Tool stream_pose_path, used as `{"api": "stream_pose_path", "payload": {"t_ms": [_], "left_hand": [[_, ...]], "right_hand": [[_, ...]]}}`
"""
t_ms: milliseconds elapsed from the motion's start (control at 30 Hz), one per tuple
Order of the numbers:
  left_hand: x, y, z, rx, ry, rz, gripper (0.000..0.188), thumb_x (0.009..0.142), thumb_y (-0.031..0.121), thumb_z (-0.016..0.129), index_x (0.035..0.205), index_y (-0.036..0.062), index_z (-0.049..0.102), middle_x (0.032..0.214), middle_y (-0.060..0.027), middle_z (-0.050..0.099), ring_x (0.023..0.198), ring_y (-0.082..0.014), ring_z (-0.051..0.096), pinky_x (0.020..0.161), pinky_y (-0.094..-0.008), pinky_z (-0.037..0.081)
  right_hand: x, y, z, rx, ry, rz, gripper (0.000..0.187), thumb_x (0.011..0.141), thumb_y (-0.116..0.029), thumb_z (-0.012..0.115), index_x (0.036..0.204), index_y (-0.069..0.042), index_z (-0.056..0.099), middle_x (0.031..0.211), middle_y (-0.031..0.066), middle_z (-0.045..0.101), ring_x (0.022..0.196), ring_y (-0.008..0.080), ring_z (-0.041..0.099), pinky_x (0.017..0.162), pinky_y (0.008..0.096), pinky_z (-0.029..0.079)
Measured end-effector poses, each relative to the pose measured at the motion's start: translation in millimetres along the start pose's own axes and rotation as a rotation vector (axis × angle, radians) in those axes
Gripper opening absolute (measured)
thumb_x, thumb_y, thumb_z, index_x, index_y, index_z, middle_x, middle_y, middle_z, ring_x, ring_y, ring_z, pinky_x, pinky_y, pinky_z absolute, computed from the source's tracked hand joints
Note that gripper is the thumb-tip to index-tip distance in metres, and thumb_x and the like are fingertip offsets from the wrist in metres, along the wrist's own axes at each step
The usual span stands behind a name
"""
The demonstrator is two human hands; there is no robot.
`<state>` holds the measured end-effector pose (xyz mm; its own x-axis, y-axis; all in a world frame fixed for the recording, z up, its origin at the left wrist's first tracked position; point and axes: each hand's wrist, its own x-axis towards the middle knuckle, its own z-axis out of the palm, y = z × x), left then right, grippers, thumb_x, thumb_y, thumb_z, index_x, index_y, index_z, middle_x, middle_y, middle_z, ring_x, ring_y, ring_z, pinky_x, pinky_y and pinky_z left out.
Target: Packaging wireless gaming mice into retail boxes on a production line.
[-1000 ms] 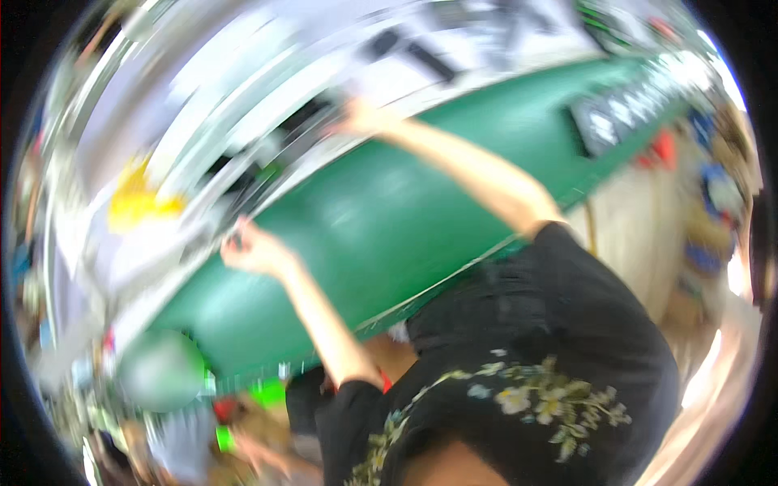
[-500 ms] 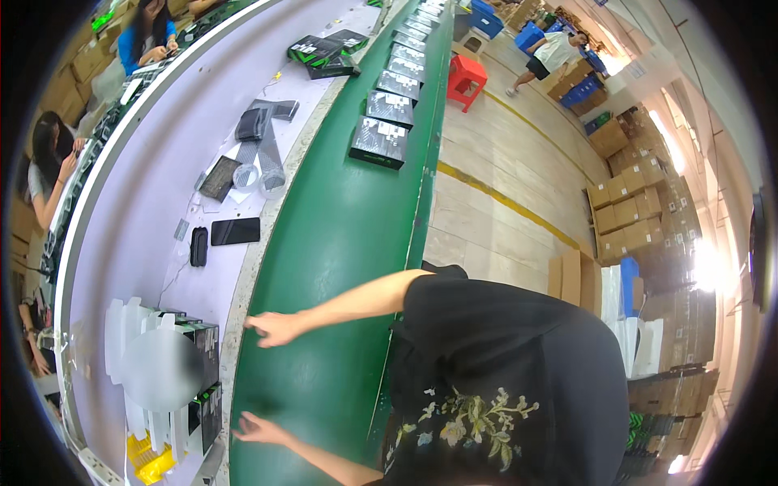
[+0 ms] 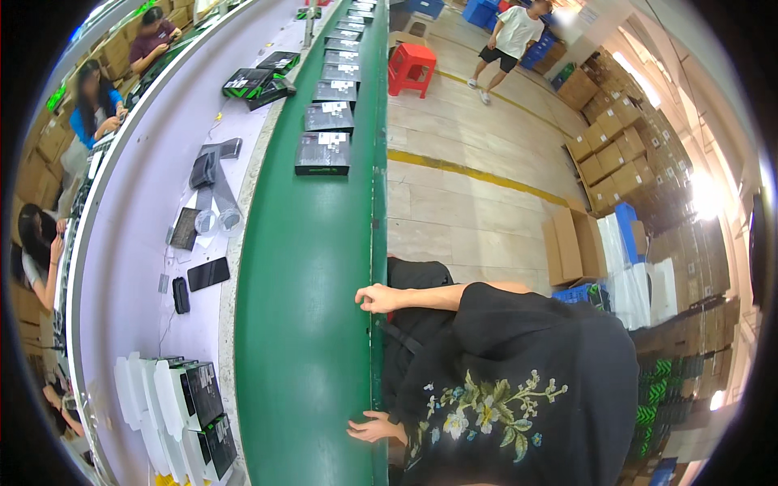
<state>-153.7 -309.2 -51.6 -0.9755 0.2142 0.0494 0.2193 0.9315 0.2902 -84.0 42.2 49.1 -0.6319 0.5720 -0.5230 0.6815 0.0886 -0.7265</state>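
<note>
My right hand (image 3: 377,298) hangs over the near edge of the green conveyor belt (image 3: 304,267), its fingers loosely bent and apart, with nothing seen in them. Lower down, my left hand (image 3: 374,427) is above the same belt edge, fingers spread and empty. Away from both hands, a printed black box (image 3: 322,154) lies on the belt, first in a row of several like it. Across the belt, black boxes with white flaps standing up (image 3: 203,395) are stacked on the pale worktop (image 3: 146,267).
On the worktop lie a black phone (image 3: 209,274), a small black case (image 3: 181,296), clear tape rolls (image 3: 229,219) and black-green boxes (image 3: 247,83). A red stool (image 3: 412,69) and a walking person (image 3: 515,36) are beyond the belt's right side. Cartons (image 3: 616,150) are piled at the right.
Both my hands have drawn back from the worktop side of the belt to its near edge. The view has shifted, and the person in the white shirt appears nearer.
</note>
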Motion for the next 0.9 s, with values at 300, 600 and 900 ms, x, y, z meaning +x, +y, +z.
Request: {"api": "stream_pose_path", "payload": {"t_ms": [300,600,900], "left_hand": [[1,-18,43,-0.033,0.07,0.141,0.055,0.095,0.049,0.037,0.133,0.0101,0.047,0.141,-0.0168,0.039,0.124,-0.0359,0.044,0.094,-0.0501,0.039],[-2,-32,57,-0.082,0.031,0.396,0.058,0.094,0.051,0.039,0.134,0.0086,0.046,0.141,-0.019,0.038,0.125,-0.0368,0.043,0.095,-0.0499,0.039],[40,-14,68,-0.093,0.013,0.585,0.061,0.093,0.052,0.041,0.135,0.007,0.045,0.141,-0.0212,0.038,0.126,-0.0376,0.042,0.096,-0.0496,0.039]], "right_hand": [[-8,34,-29,-0.014,0.239,0.049,0.033,0.086,-0.017,0.059,0.117,-0.003,0.057,0.091,0.0172,0.067,0.088,0.0294,0.065,0.077,0.0406,0.051],[-7,45,-24,-0.306,0.126,0.043,0.058,0.084,-0.023,0.058,0.139,-0.014,0.042,0.126,0.0228,0.049,0.118,0.0389,0.049,0.098,0.0462,0.042],[21,51,-4,-0.818,-0.042,-0.096,0.07,0.087,-0.05,0.055,0.148,-0.03,0.027,0.155,0.0123,0.018,0.14,0.0351,0.024,0.107,0.0512,0.031]]}}
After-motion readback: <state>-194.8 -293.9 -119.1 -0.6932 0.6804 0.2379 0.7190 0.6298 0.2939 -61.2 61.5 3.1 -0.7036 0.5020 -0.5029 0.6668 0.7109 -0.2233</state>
